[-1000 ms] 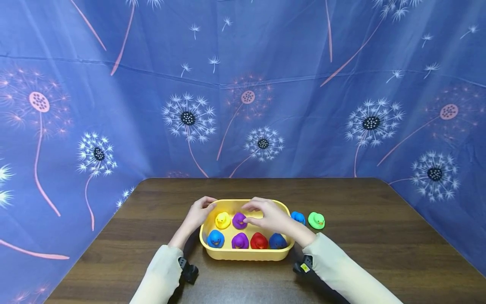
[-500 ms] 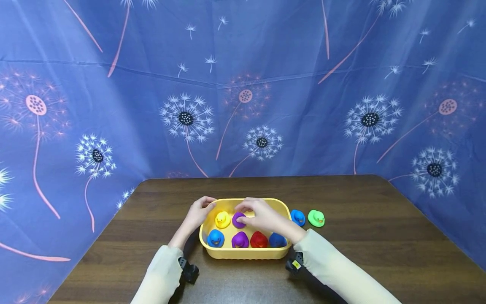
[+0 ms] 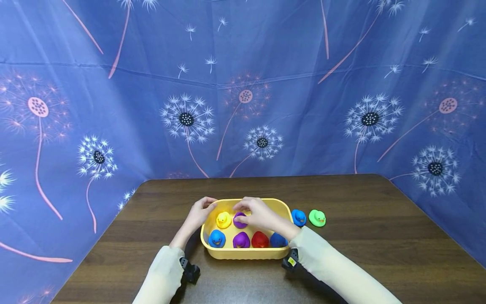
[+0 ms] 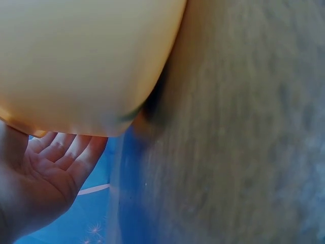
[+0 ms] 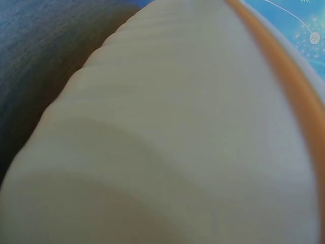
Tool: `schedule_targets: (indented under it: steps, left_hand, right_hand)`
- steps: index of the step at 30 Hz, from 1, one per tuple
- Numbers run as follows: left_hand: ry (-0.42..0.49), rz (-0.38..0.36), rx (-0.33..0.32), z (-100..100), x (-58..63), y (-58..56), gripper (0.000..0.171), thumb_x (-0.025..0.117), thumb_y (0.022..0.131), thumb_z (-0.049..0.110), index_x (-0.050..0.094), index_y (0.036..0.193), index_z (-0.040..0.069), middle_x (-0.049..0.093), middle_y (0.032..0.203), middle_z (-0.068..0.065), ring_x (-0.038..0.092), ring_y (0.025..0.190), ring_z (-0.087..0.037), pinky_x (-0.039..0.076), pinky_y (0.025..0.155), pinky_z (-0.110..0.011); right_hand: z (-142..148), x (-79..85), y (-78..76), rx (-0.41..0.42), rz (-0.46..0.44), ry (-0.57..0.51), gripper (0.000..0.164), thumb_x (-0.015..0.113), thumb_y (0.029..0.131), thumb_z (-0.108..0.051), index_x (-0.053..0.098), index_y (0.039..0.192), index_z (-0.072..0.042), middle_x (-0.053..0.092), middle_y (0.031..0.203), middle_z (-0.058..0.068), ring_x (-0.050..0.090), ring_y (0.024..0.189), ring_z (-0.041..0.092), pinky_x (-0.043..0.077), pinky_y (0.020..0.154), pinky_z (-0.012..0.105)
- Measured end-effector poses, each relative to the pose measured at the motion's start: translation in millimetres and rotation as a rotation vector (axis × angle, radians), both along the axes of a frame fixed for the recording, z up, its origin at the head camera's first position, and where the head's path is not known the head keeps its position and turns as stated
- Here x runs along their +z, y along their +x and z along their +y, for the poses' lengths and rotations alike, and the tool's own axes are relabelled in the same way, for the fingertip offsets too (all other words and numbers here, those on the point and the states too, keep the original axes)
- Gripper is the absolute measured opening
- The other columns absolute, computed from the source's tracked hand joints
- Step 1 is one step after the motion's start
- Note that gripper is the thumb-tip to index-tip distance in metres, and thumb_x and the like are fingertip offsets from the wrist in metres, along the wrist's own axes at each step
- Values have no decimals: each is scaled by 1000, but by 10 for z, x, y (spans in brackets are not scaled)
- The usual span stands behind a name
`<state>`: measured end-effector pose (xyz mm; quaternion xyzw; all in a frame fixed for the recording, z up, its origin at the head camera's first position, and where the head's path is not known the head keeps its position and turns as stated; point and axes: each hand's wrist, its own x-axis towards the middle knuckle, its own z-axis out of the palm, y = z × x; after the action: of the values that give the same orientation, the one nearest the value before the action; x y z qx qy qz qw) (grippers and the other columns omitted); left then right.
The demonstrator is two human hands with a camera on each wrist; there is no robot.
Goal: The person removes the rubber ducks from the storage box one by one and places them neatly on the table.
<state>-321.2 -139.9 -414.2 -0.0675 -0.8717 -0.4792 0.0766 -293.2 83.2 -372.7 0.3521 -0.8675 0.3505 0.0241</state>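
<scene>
Bent over, my right hand pinches a purple duck. My left hand holds the tub. A green duck sits outside.

A partly hidden purple duck is in the oblong yellow basin.

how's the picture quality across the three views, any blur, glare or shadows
Head view: mostly clear, with a pale sheen on the table near the bottom edge; left wrist view: its surface smeared by blur; right wrist view: the yellow tub looms soft, with broad curved shadows low in the frame.
</scene>
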Motion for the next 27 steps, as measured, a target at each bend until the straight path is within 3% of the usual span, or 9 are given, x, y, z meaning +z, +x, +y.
schedule_targets:
  steps: [9,15,27]
  left_hand:
    - [12,-29,-18,-17,1,5,22,57,92,15,64,108,3,68,96,-13,60,87,-22,48,75,-31]
    - [12,-43,-30,-26,16,0,22,57,93,16,64,110,4,68,97,-12,60,89,-21,48,76,-32]
    - [-2,-36,-22,-23,18,3,22,57,93,17,64,110,5,68,99,-11,61,92,-22,49,81,-38]
  right_hand:
    - [-13,-73,-58,-12,27,6,29,72,81,-12,66,106,1,65,101,14,63,96,27,50,87,39]
    - [-10,-89,-76,-51,-21,18,29,72,81,-12,67,107,-1,65,103,12,62,99,27,49,89,39]
    - [-3,-174,-105,-36,8,46,30,74,78,-10,66,104,2,67,100,13,62,95,27,49,87,40]
